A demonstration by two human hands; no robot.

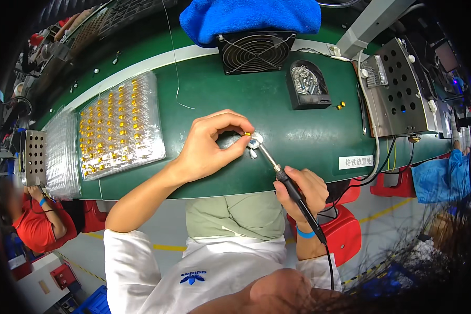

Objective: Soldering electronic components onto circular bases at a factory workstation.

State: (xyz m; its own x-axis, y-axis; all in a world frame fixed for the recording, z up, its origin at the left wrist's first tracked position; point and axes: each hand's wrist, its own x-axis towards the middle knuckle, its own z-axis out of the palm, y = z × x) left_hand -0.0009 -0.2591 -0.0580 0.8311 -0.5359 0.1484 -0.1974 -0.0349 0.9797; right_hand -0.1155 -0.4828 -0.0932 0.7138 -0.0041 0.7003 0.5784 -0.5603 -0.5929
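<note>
So, midway along the near edge of my view, the left hand [206, 144] pinches a tiny yellow piece [247, 134] between thumb and index finger, over the green tabletop [204, 78]. The right hand [307, 191] grips a soldering iron [289, 183] by its dark handle, the metal shaft angled up toward those fingertips. A small white bit [253, 154] shows just below the meeting point; I cannot tell whether the iron's tip touches anything there.

I'd judge the yellow piece nearly weightless, stiff and easy to drop, so I'd take it by its outer edges, well clear of the shaft. The iron looks light and rigid, best held by the handle alone, with some drag from its cord [329, 261].

Left of the hands, a clear plastic tray [154, 133] carries rows of similar yellow pieces [122, 116], with more clear trays [63, 157] stacked beyond it. Up and to the right, a black box [311, 100] holds a loose heap of silvery parts [304, 78], too small for me to identify. Loose yellow parts [341, 105] lie just beside that box. A black fan [256, 51] stands at the back.
</note>
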